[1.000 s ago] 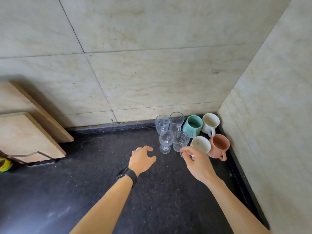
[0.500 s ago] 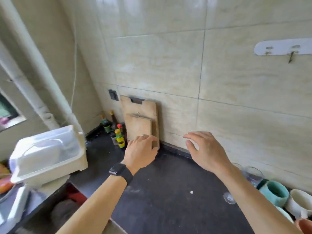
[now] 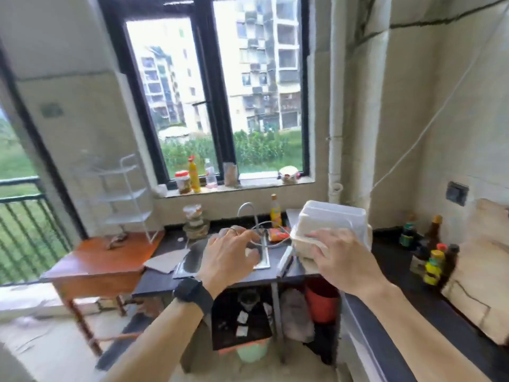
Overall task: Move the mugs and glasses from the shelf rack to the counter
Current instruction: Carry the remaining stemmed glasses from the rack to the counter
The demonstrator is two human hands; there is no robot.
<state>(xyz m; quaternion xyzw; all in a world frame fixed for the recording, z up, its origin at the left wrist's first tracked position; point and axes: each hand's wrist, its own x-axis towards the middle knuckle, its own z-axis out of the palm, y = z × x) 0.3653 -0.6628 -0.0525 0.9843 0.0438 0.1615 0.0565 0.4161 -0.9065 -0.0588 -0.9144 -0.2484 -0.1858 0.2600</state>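
A white wire shelf rack [image 3: 125, 197] stands at the back of the wooden side table [image 3: 96, 266], left of the window; its tiers look bare. My left hand [image 3: 228, 257] hovers in mid-air over the sink, fingers spread, holding nothing. My right hand [image 3: 341, 260] is raised in front of the white plastic dish box [image 3: 330, 224], fingers apart and empty. The dark counter [image 3: 391, 271] runs along the right wall. No mugs or glasses are in view.
A steel sink [image 3: 192, 260] with a tap [image 3: 245, 209] sits ahead. Sauce bottles [image 3: 432, 260] and wooden cutting boards [image 3: 479, 277] line the right counter. Jars and bottles [image 3: 192, 176] stand on the window sill. A red bucket [image 3: 321, 301] sits under the counter.
My view has swung left from the counter corner with the mugs and glasses to the sink, window and rack. Both hands left the cups and stay raised and empty.
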